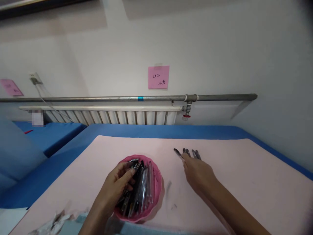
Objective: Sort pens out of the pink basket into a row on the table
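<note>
A round pink basket (pixel 159 191) with a wavy rim holds several pens (pixel 144 186), some dark and some with clear barrels. My left hand (pixel 119 179) is over its left side, thumb and fingers pinched on a dark pen (pixel 138 165) above the others. To the right, my right hand (pixel 197 169) is low over the pink sheet (pixel 232 163), closed on a pen (pixel 178 152) whose dark end sticks out to the left. Several more pens (pixel 196 154) lie side by side just beyond that hand, their lower parts hidden by it.
Blue cloth (pixel 161 130) borders the sheet. Behind stand a white radiator (pixel 137 117) and a metal pipe (pixel 102 99) with a red valve (pixel 186 116). Crumpled plastic (pixel 55 225) lies front left. At the left is a blue-clothed person (pixel 17 153).
</note>
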Tool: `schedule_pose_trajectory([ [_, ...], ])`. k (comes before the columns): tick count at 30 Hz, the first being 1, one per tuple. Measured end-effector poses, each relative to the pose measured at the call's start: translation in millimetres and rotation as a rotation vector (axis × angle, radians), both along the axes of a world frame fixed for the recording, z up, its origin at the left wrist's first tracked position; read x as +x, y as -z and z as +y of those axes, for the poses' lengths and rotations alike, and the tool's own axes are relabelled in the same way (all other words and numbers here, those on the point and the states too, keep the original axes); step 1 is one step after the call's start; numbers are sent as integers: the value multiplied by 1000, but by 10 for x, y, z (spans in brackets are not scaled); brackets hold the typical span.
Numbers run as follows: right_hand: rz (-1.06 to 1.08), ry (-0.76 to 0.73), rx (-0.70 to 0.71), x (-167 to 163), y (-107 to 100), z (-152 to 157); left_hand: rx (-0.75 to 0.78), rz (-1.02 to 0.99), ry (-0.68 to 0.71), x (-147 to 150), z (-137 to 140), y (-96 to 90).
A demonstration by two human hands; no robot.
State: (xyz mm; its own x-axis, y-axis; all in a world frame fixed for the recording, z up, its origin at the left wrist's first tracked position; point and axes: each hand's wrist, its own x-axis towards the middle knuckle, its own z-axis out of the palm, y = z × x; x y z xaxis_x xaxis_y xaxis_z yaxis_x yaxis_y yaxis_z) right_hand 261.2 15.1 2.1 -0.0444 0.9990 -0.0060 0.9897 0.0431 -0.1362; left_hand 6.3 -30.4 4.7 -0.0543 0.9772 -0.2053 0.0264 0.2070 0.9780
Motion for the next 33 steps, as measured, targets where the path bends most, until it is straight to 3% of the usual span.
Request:
schedule_pose_trajectory([
  [7,-112,-58,-114,-88,43,-92,-21,38,57,16,13,27],
  [17,-170,-32,-70,0,75,-20,-40,33,12,15,-18,-23],
  [21,-138,-35,-25,-31,36,-17,18,64,-57,-88,13,-21],
  [23,-85,-68,3,-98,28,-21,65,181,-111,-149,35,6],
  [26,175,-186,69,-256,43,-71,114,407,-147,-188,56,57],
  [29,423,-306,153,-419,82,-170,101,537,-49,-129,49,84],
  [33,483,-445,242,-539,163,-277,81,670,169,37,-3,76],
])
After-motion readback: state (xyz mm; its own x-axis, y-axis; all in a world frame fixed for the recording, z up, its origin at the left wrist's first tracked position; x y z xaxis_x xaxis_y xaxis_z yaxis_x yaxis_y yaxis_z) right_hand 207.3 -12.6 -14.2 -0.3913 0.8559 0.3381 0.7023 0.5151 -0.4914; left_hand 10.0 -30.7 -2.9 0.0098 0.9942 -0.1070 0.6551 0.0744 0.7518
